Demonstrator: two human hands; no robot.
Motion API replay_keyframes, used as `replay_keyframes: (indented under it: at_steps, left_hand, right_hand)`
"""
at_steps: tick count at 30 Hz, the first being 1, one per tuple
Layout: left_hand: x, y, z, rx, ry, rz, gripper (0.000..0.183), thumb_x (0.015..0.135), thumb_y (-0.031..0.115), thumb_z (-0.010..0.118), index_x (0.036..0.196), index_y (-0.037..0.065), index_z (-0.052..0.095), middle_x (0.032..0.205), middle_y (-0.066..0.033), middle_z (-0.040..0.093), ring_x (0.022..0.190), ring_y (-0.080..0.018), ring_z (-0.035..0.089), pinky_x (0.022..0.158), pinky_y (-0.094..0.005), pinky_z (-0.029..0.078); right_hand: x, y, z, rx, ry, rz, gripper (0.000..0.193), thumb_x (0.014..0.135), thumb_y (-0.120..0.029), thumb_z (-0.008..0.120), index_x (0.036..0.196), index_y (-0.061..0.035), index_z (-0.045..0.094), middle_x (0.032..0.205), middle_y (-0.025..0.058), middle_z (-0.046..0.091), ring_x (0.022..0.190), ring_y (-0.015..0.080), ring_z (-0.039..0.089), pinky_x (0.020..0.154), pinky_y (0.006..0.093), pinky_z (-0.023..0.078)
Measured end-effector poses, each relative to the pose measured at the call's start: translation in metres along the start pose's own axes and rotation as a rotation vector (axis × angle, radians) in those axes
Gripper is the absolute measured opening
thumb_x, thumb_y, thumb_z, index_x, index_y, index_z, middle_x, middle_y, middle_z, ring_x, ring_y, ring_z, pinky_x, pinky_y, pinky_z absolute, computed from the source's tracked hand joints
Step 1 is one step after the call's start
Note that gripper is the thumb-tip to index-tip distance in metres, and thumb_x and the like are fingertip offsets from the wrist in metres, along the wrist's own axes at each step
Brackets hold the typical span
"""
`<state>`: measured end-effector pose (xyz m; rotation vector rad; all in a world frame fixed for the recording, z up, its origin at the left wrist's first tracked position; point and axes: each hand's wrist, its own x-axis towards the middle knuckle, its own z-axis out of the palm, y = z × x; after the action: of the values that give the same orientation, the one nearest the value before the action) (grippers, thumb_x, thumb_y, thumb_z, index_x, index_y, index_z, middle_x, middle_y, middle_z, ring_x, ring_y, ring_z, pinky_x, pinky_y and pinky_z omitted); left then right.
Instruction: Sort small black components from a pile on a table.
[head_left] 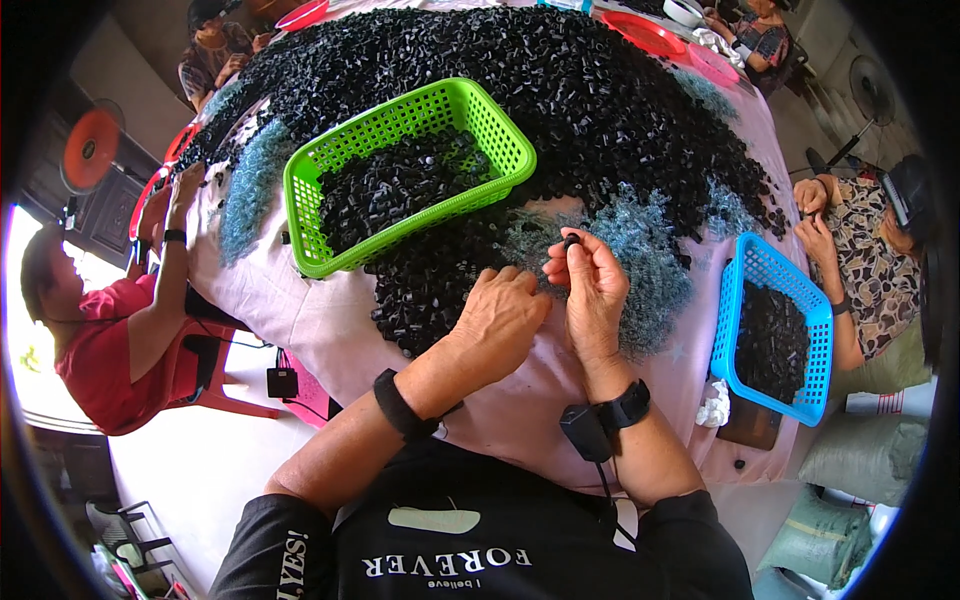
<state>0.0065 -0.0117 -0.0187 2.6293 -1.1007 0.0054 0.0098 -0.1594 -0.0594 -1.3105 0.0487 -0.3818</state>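
My right hand (592, 295) pinches a small round black plastic piece (571, 240) between thumb and fingertips, above the near side of the table. Just to its left, my left hand (503, 312) has its fingers bent and drawn together, back of the hand up. Whatever its fingertips hold is hidden. Beneath and beside both hands lies a pile of tiny translucent bluish pieces (655, 290). Left of them, loose black plastic pieces (405, 310) reach toward my left wrist. A green basket (410, 217) holding more black pieces stands beyond my left hand.
A huge heap of black pieces (610, 90) covers the far table. A blue basket (820, 340) with black pieces stands right, near crumpled tissue (713, 405). Co-workers sit around the pink tablecloth (330, 310), including a person in red (120, 330) left and one in patterned clothes (870, 225) right.
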Motion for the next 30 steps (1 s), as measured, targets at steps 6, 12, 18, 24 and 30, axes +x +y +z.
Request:
replay_keyframes:
  at_steps: [6, 12, 18, 24, 30]
  left_hand:
    - [0.000, -0.005, -0.001, -0.085, 0.152, -0.006, 0.014, 0.077, 0.007, 0.072, 0.088, 0.005, 0.064, 0.095, -0.0123, 0.062, 0.096, -0.0333, 0.060, 0.083, -0.0441, 0.047]
    - [-0.001, -0.026, -0.028, -0.517, 0.405, -0.127, 0.012, 0.085, -0.005, 0.063, 0.096, -0.001, 0.062, 0.085, -0.0182, 0.066, 0.084, -0.0358, 0.069, 0.073, -0.0397, 0.055]
    - [-0.005, -0.029, -0.040, -0.536, 0.431, -0.180, 0.018, 0.085, -0.007, 0.062, 0.101, -0.002, 0.067, 0.091, -0.0138, 0.069, 0.085, -0.0256, 0.072, 0.073, -0.0333, 0.056]
    - [-0.003, -0.026, -0.041, -0.443, 0.483, -0.162, 0.016, 0.086, -0.006, 0.062, 0.100, -0.001, 0.068, 0.091, -0.0152, 0.070, 0.083, -0.0286, 0.073, 0.072, -0.0347, 0.057]
    - [-0.001, -0.022, -0.042, -0.385, 0.507, -0.084, 0.014, 0.087, -0.003, 0.065, 0.100, 0.000, 0.070, 0.090, -0.0159, 0.071, 0.083, -0.0321, 0.072, 0.073, -0.0362, 0.057]
  right_hand:
    - [0.001, 0.002, 0.001, 0.001, -0.039, 0.022, 0.019, 0.104, -0.013, 0.059, 0.117, -0.0013, 0.066, 0.097, 0.0059, 0.072, 0.081, 0.0103, 0.068, 0.074, 0.0247, 0.057]
    - [-0.007, -0.007, 0.009, 0.030, -0.088, 0.112, 0.020, 0.103, -0.013, 0.062, 0.118, -0.0014, 0.067, 0.100, 0.0067, 0.073, 0.085, 0.0118, 0.069, 0.077, 0.0259, 0.058]
    - [-0.010, -0.005, 0.010, -0.019, -0.244, 0.165, 0.021, 0.102, -0.011, 0.063, 0.118, 0.0004, 0.067, 0.097, 0.0062, 0.073, 0.083, 0.0118, 0.070, 0.077, 0.0250, 0.058]
    - [-0.013, -0.003, 0.010, -0.067, -0.341, 0.198, 0.021, 0.101, -0.012, 0.064, 0.116, 0.0024, 0.067, 0.094, 0.0057, 0.073, 0.080, 0.0104, 0.069, 0.075, 0.0239, 0.057]
    - [-0.012, -0.001, 0.010, -0.060, -0.356, 0.202, 0.023, 0.101, -0.016, 0.064, 0.114, 0.0022, 0.068, 0.092, 0.0049, 0.073, 0.080, 0.0101, 0.069, 0.074, 0.0236, 0.057]
